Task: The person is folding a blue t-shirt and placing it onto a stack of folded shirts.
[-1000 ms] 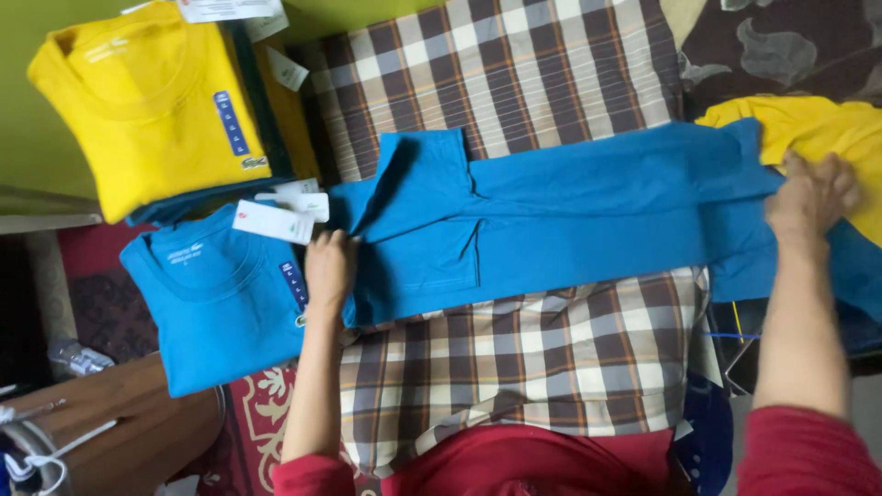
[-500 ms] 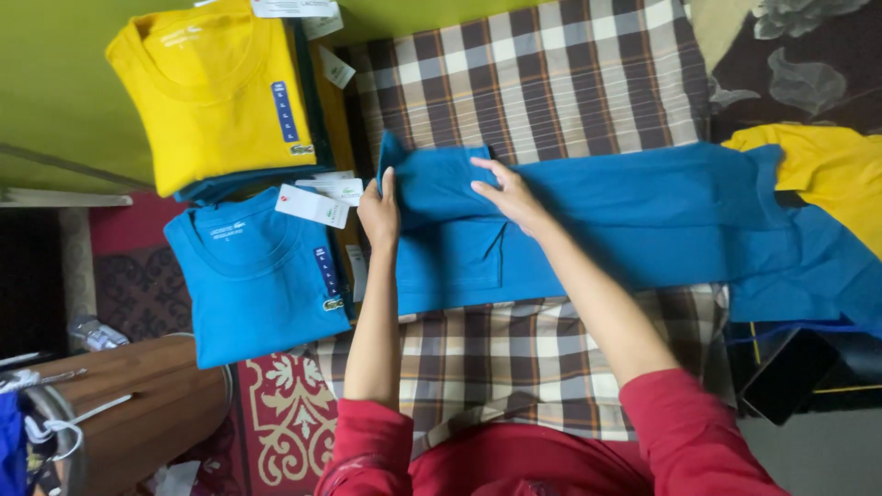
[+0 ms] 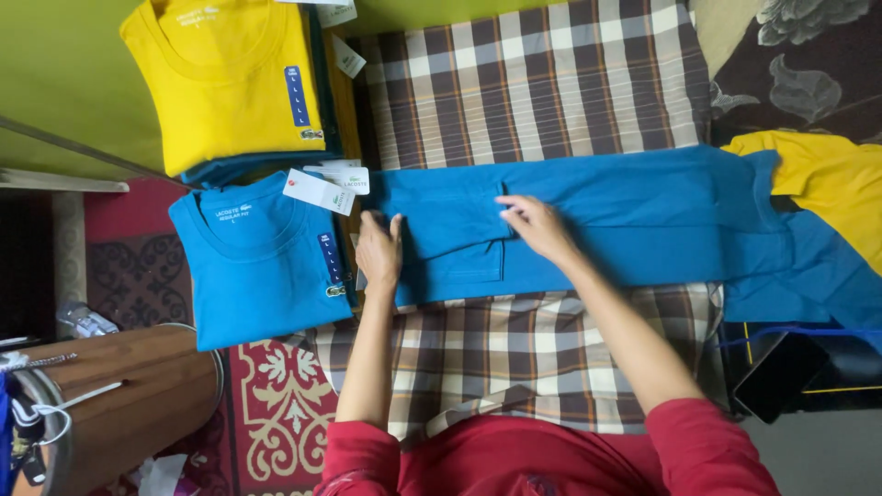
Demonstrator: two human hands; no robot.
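Pressing flat on the blue shirt (image 3: 588, 220), spread across the checked cloth (image 3: 524, 83) at centre: left hand (image 3: 378, 253) at 9 o'clock on the folded end, right hand (image 3: 537, 225) on the tucked sleeve, both open, gripping nothing. Risking, likely, a skewed fold if loose fabric at 3 o'clock drags.

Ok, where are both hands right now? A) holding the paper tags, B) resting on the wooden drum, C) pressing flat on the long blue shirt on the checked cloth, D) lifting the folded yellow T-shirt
C: the left hand and right hand both lie flat on the blue shirt spread over the checked cloth.
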